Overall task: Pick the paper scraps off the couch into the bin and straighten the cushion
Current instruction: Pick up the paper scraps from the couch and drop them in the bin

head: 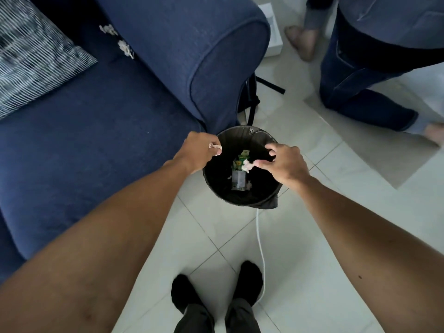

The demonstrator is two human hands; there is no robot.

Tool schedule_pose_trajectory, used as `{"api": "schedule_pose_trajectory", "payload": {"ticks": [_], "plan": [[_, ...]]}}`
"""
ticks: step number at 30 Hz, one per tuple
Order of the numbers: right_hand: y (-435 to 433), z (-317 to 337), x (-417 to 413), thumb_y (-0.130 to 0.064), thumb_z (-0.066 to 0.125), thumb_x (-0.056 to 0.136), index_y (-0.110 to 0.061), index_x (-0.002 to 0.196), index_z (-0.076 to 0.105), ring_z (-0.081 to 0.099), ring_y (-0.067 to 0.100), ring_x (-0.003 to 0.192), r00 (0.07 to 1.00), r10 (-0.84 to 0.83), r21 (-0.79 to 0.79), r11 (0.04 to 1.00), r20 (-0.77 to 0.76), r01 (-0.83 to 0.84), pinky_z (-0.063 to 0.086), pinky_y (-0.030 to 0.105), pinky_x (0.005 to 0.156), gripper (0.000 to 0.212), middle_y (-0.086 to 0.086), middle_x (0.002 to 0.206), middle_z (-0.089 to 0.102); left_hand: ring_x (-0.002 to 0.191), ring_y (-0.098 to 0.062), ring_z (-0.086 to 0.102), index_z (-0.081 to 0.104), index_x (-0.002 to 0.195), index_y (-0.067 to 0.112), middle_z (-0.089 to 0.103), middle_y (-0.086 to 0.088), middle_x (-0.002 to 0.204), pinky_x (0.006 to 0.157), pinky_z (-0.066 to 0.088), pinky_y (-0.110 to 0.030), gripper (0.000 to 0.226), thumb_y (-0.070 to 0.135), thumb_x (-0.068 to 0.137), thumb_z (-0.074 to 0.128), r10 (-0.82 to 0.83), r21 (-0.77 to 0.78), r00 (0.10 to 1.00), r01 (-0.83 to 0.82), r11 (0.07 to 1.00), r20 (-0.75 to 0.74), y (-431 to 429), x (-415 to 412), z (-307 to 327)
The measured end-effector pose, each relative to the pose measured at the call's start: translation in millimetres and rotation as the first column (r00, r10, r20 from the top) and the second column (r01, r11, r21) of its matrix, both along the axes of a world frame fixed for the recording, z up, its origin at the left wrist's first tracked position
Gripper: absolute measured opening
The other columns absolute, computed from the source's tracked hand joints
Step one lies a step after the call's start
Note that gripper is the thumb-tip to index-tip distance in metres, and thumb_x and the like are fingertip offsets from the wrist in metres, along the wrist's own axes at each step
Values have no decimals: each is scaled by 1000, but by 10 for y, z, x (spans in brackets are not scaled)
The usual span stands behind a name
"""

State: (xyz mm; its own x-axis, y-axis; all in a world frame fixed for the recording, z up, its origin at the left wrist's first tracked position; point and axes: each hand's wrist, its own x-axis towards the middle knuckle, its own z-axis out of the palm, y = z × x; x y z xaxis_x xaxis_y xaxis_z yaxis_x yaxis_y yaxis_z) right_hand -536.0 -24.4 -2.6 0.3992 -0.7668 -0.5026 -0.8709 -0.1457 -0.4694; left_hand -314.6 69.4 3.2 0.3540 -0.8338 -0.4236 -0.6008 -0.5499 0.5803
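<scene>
Both hands over the bin (217, 188), a round black-lined tub on the floor tiles (336, 224), just off the front corner of the blue couch (96, 140) armrest, mouth facing straight up. Left hand (198, 151) sits at the bin's upper-left rim, fingers curled closed w/ a small crumpled scrap (215, 147) pinched at the fingertips, scrap poking out toward the bin. Right hand (286, 164) is over the bin's right side, fingers spread loose, thumb & forefinger tips at a second white scrap (247, 164); can't tell if it's gripped or already free of the fingers. That scrap is a bunched wad, no clear long axis. Bin bottom already has some printed wrappers (239, 174) & bits of paper. Two more scraps (125, 48) lie on the couch seat, back by the inner side of the armrest, one behind the other, roughly in line w/ the armrest's length. Striped cushion (31, 61) at the far left of the seat, lying askew, one corner pointing toward the armrest. A second person's legs (360, 87) stand on the tiles to the right. White cable (260, 248) runs from the bin toward the wearer's socked feet (216, 287).
</scene>
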Motion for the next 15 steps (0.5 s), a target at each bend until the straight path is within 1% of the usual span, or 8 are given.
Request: {"api": "schedule_pose_trajectory", "payload": {"ticks": [2, 4, 7, 10, 11, 13, 14, 15], "plan": [[-27, 19, -10, -55, 73, 83, -26, 142, 53, 59, 29, 120, 1000, 14, -6, 1000, -22, -14, 49, 43, 99, 68, 10, 131, 63, 88, -21, 67, 73, 83, 22, 70, -6, 90, 77, 55, -31, 7, 19, 89, 72, 10, 0, 1000, -10, 1000, -3, -16, 9, 15], [-56, 56, -12, -54, 72, 84, -26, 141, 54, 60, 30, 118, 1000, 16, -7, 1000, -24, -16, 50, 43, 99, 67, 11, 131, 63, 89, -19, 66, 75, 86, 19, 70, -5, 91, 80, 55, -31, 4, 19, 89, 72, 19, -10, 1000, -19, 1000, 0, -31, 16, 39], [-79, 123, -1, -53, 73, 84, -26, 140, 55, 61, 30, 117, 1000, 16, -17, 1000, -18, -16, 50, 43, 98, 65, 9, 131, 63, 92, -20, 66, 75, 89, 20, 69, -5, 94, 84, 56, -35, 4, 21, 90, 72, 15, -11, 1000, -16, 1000, -2, -44, 13, 92], [-90, 172, 28, -53, 74, 83, -25, 139, 56, 61, 28, 118, 1000, 17, -25, 1000, -6, -18, 50, 43, 98, 65, 6, 134, 63, 93, -21, 66, 75, 95, 25, 69, -3, 100, 86, 57, -41, 9, 31, 89, 72, -13, 5, 1000, 13, 1000, 10, -40, 28, 143], [-94, 189, 40, -53, 74, 83, -25, 139, 56, 61, 27, 118, 1000, 21, -27, 999, -3, -21, 50, 42, 98, 65, 5, 135, 63, 96, -21, 66, 74, 100, 28, 69, -1, 105, 88, 57, -42, 14, 35, 87, 73, -30, 16, 999, 30, 999, 14, -37, 36, 161], [-102, 226, 61, -54, 74, 82, -25, 139, 56, 62, 28, 118, 1000, 26, -34, 999, 0, -26, 51, 42, 97, 66, 6, 135, 63, 108, -20, 63, 69, 117, 32, 68, 2, 120, 95, 53, -41, 36, 43, 83, 77, -72, 40, 997, 71, 997, 14, -24, 53, 183], [-103, 246, 72, -55, 74, 82, -25, 139, 56, 62, 28, 118, 1000, 29, -38, 999, 0, -29, 51, 42, 97, 67, 6, 135, 63, 114, -20, 61, 65, 125, 33, 66, 2, 126, 97, 50, -41, 47, 47, 81, 77, -94, 46, 995, 93, 995, 27, -15, 61, 194], [-103, 266, 82, -55, 74, 82, -25, 139, 56, 62, 28, 118, 999, 34, -43, 999, 0, -34, 52, 42, 97, 67, 6, 134, 63, 118, -20, 58, 62, 129, 34, 64, 2, 130, 95, 48, -40, 53, 50, 80, 77, -111, 44, 992, 108, 993, 52, -7, 70, 205]]}}
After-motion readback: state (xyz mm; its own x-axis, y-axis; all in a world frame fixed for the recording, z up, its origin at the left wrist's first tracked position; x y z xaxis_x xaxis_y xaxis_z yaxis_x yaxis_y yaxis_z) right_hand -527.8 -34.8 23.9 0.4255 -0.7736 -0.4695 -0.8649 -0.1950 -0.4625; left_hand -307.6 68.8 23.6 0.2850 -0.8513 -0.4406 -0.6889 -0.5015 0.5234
